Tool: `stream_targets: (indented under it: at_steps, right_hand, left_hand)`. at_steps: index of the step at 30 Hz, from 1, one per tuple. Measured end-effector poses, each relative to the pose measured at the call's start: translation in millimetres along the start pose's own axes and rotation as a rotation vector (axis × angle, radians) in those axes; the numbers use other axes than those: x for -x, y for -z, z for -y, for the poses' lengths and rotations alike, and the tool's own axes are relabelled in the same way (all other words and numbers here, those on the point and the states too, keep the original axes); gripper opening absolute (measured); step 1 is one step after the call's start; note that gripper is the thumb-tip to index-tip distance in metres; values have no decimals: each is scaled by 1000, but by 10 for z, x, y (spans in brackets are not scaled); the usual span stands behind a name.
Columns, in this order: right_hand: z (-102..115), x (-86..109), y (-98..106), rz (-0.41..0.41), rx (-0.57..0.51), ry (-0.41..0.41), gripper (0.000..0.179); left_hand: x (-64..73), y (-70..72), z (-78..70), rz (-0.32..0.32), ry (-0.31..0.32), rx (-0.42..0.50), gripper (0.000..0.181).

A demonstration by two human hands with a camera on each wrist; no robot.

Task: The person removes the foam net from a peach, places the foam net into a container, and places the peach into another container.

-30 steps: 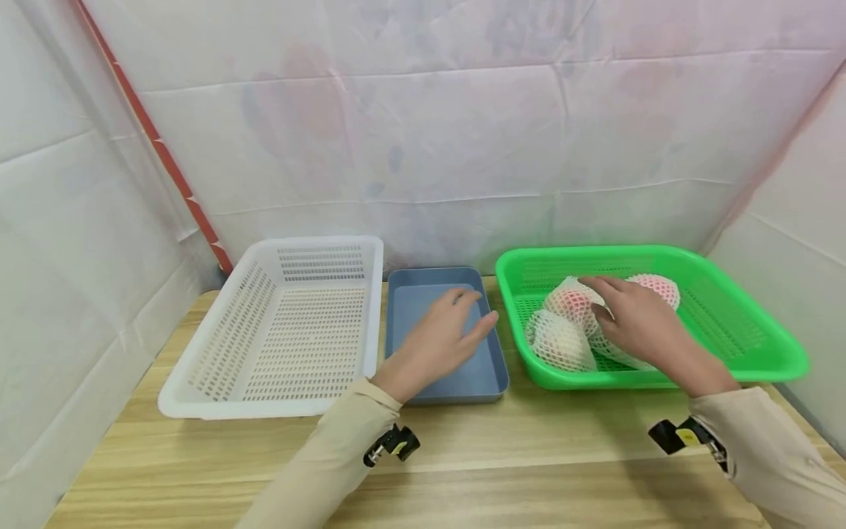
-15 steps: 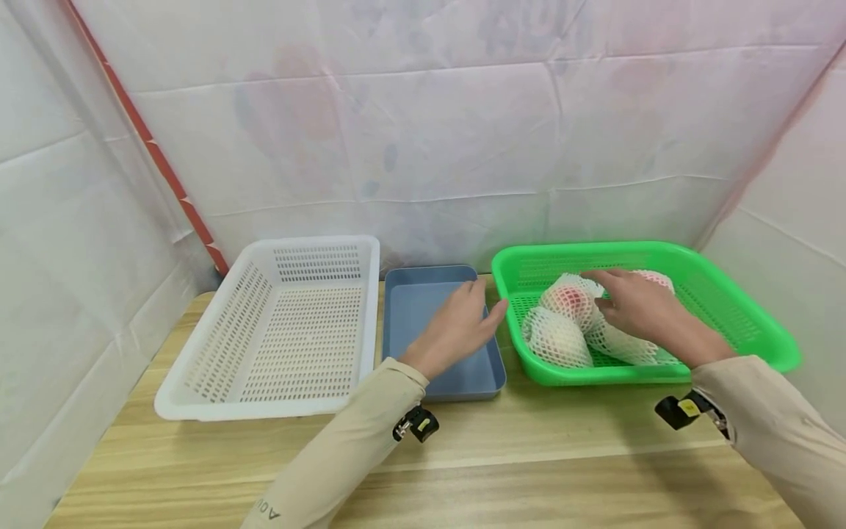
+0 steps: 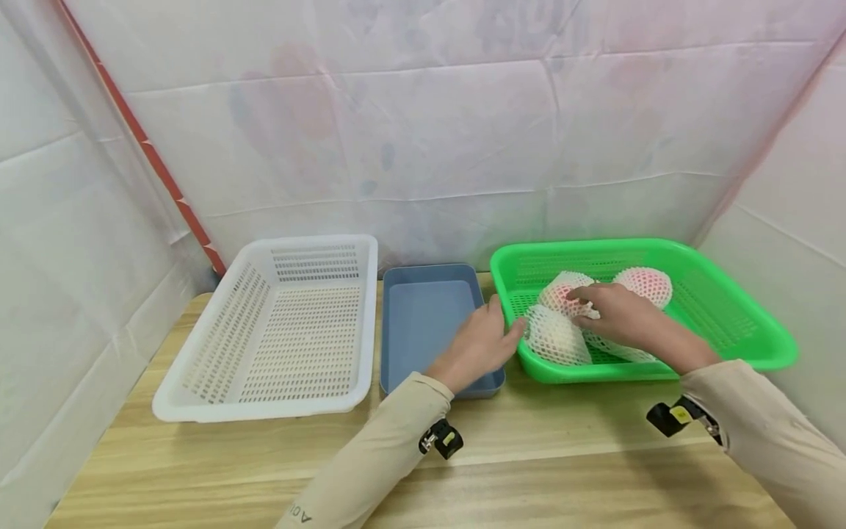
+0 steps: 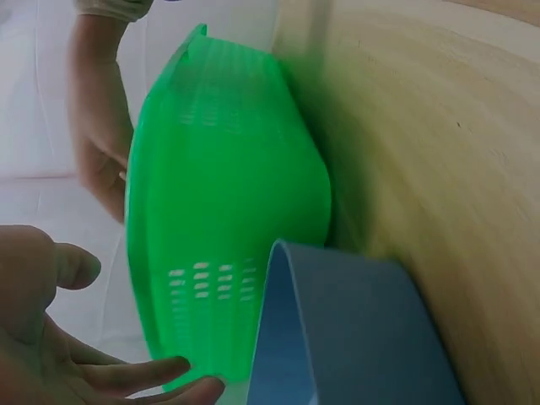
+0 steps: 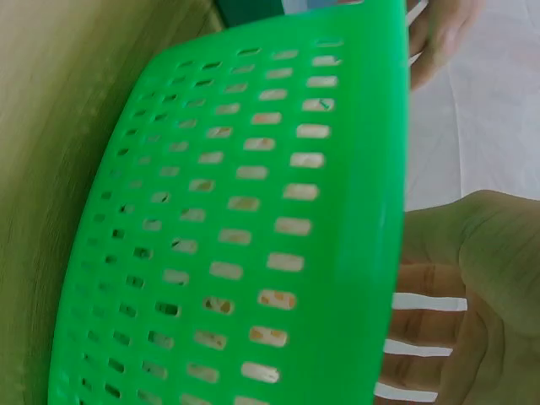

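Several round, pinkish fruits in white foam nets lie in the green basket, mostly toward its left. My right hand reaches over the front rim, its fingertips at the back-left netted fruit; contact is unclear. Another netted fruit lies in front, and one sits behind the hand. In the right wrist view, the basket wall partly hides that hand's spread fingers. My left hand hovers over the blue tray's right side, fingers extended toward the basket's left rim, holding nothing.
A shallow blue-grey tray stands between the green basket and a white perforated basket on the left. All three rest on a wooden table. A white sheet hangs close behind them.
My left hand has moved right, from over the tray to beside the green basket's left rim. My right hand has shifted slightly left and down toward the back-left fruit, uncovering the right one.
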State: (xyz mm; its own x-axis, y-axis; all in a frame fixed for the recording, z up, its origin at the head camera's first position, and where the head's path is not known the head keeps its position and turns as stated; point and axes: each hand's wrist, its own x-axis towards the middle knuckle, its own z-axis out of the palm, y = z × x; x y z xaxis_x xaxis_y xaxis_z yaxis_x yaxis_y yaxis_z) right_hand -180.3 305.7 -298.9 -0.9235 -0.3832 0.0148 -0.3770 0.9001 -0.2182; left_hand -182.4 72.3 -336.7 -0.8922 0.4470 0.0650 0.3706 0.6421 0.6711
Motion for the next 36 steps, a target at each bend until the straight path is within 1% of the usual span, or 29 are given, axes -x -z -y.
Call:
stream_targets:
  at_steps: [3, 6, 10, 12, 17, 21, 26, 28, 31, 34, 36]
  right_hand:
    - [34, -22, -7, 45, -76, 17, 37]
    - [69, -36, -25, 99, -127, -2, 40]
    - [109, -43, -50, 155, -120, -38, 47]
    - [118, -43, -48, 177, -110, -43, 51]
    - [135, -40, -36, 233, -143, -31, 68]
    - [171, -50, -33, 268, -150, -28, 81]
    - [203, -80, -81, 262, -122, -60, 88]
    - [213, -98, -108, 264, -109, -70, 89]
    - [242, -133, -127, 293, -72, -67, 86]
    - [289, -177, -145, 317, -5, -55, 80]
    - [324, -202, -156, 326, 40, -63, 79]
  left_hand:
    - [-41, -66, -8, -6, 15, -49, 67]
    - [-103, -119, -3, -43, 45, -148, 67]
    - [-169, -167, 42, -80, 90, -232, 63]
    - [-187, -182, 64, -88, 108, -270, 61]
    - [-215, -180, 70, -80, 144, -335, 60]
    - [-240, -161, 33, -36, 189, -411, 57]
    - [-274, -124, 0, 36, 229, -521, 58]
    - [-279, -108, -23, 66, 240, -536, 57]
    - [-285, -98, -71, 104, 269, -530, 57]
    - [-288, -99, -114, 123, 297, -544, 57]
    - [-290, -103, -133, 123, 309, -557, 57]
